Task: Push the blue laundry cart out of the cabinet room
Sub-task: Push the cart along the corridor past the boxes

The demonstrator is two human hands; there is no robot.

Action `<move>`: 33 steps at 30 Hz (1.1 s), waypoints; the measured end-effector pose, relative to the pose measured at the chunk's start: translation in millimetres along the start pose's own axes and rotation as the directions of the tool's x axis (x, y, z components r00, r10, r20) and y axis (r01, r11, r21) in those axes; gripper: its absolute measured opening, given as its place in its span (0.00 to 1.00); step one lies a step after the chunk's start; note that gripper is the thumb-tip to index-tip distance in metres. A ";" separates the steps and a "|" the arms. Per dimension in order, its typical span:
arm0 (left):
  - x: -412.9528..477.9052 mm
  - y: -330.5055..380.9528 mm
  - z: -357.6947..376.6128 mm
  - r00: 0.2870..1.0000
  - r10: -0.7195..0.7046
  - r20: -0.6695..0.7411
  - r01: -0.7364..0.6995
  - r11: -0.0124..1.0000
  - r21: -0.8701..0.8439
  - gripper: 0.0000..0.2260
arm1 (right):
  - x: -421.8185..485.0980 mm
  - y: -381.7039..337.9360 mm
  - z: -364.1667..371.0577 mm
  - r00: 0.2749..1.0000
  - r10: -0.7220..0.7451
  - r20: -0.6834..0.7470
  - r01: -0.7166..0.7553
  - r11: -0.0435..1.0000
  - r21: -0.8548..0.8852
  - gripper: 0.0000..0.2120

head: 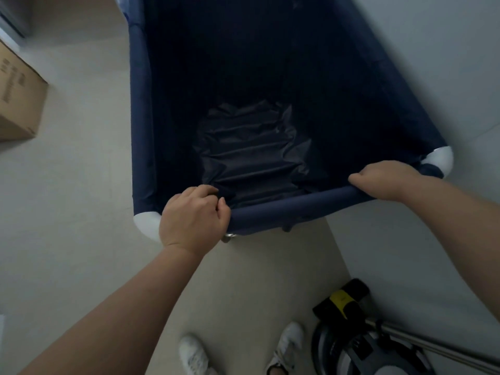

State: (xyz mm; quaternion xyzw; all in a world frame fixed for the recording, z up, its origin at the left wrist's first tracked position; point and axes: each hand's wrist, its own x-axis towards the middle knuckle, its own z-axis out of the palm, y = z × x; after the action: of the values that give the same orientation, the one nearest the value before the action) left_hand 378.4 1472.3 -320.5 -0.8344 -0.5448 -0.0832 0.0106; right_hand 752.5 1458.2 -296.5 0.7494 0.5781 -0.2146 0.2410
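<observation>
The blue laundry cart (292,205) fills the middle of the head view, a deep navy fabric bin with white corner joints and a wrinkled dark bottom. Nothing lies inside it. My left hand (193,215) grips the near rail close to the left white corner. My right hand (387,181) grips the same rail near the right white corner. Both arms reach forward from the bottom of the frame.
A cardboard box (19,104) stands on the tiled floor at the left. A grey wall or cabinet face (446,77) runs close along the cart's right side. A vacuum cleaner (359,334) with a metal tube sits at the bottom right beside my white shoes (193,355).
</observation>
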 end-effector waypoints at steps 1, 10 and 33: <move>4.7 2.6 0.2 1.000 -0.005 -0.001 0.005 1.000 0.003 0.19 | 5.4 3.6 -3.2 1.000 0.011 -0.002 -0.011 1.000 -0.009 0.20; 46.8 23.5 5.2 0.998 -0.054 0.028 0.053 0.998 0.018 0.18 | 45.1 26.9 -37.6 0.993 -0.118 0.009 0.118 0.977 -0.179 0.05; 123.9 -23.5 10.2 0.962 -0.086 0.259 0.100 0.994 -0.044 0.23 | 116.8 -8.0 -96.5 0.967 0.017 0.254 -0.011 1.000 -0.024 0.21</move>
State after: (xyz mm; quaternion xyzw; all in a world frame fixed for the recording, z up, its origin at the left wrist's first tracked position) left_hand 407.0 1595.3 -313.6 -0.8116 -0.5776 0.0095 -0.0875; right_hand 776.9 1607.9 -291.2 0.7170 0.5394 -0.3008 0.3231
